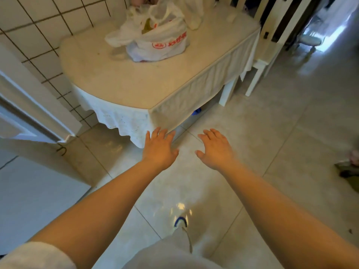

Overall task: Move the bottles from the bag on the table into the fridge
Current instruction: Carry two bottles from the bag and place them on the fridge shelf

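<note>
Bag (155,41), white plastic, on counter (120,78); left hand (159,148) and right hand (215,150) spread, empty, above floor (272,113).

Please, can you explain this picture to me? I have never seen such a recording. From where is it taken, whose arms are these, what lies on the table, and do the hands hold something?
There is no machine here. A camera worn on a person's head looks forward and down, so you see that person's own two bare arms. The left hand and the right hand reach forward over the tiled floor, fingers spread, and hold nothing. Ahead stands a table with a pale cloth. On it lies a white plastic bag with red print, its top open; something yellowish shows inside, but no bottle can be made out. A white chair stands beside the table.
</note>
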